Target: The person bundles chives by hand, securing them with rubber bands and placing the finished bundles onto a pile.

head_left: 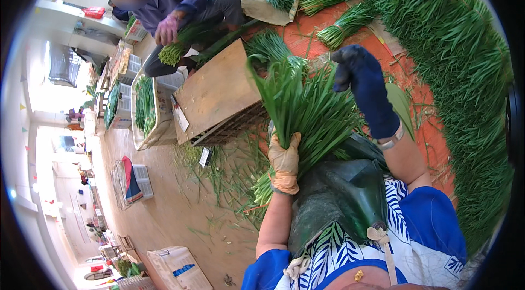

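Note:
My left hand (pixel 284 164), in a pale, orange-tinged glove, is closed around a bunch of garlic chives (pixel 306 106) in front of my dark green apron (pixel 333 197). The long leaves fan upward and to the right; the pale stem ends stick out below the fist. To the right of the leaf tips, my right hand (pixel 358 76) is raised in a dark blue glove. Its fingers are bent, with a gap to the thumb and nothing visible between them. Loose leaves partly cover the lap of the apron.
A large heap of chives (pixel 437 33) lines the right side. Tied bunches (pixel 343 27) lie on an orange sheet (pixel 424 98). A wooden board (pixel 219 93) rests on a crate ahead, with a knife-like blade (pixel 179 113) at its edge. Beyond, a seated co-worker (pixel 175 3) handles chives beside a filled basket (pixel 156 134).

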`<state>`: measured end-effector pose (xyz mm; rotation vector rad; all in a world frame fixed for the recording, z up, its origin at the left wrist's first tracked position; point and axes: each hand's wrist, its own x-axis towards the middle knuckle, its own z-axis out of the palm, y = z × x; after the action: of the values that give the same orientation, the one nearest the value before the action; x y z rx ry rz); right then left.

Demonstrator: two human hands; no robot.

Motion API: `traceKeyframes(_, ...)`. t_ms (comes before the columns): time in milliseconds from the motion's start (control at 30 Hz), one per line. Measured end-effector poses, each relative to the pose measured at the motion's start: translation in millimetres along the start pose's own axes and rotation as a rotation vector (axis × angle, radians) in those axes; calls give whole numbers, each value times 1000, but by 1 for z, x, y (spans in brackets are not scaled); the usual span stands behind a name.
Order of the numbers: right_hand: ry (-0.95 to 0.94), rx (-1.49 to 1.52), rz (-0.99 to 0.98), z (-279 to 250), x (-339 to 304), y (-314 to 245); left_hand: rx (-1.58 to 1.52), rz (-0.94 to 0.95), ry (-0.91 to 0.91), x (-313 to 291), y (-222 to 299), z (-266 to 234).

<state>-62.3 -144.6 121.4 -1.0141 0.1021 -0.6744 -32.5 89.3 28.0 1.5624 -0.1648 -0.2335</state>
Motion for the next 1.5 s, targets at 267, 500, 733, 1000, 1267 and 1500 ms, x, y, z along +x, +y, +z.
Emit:
traceKeyframes(267, -223, -1371, -413, -58, -6, 20, 15, 0, 3, -3, 13, 0)
traceKeyframes(500, -165, -1240, -384, -86, -21, 16, 533, 226, -269, -28, 55, -44)
traceKeyframes(733, -92, -890, -11, -87, -31, 12, 162, -361, -357, -7, 32, -84)
traceKeyframes(1000, -28, -464, 242, -117, -37, 13, -665, -304, -322, 21, 14, -141)
traceKeyframes(1267, -230, -359, 243, -83, -34, 14, -995, -118, -473, 64, -6, -54)
traceKeyframes(1500, -623, -712, -31, -10, -62, -34, -1059, -66, -535, 59, 5, -8)
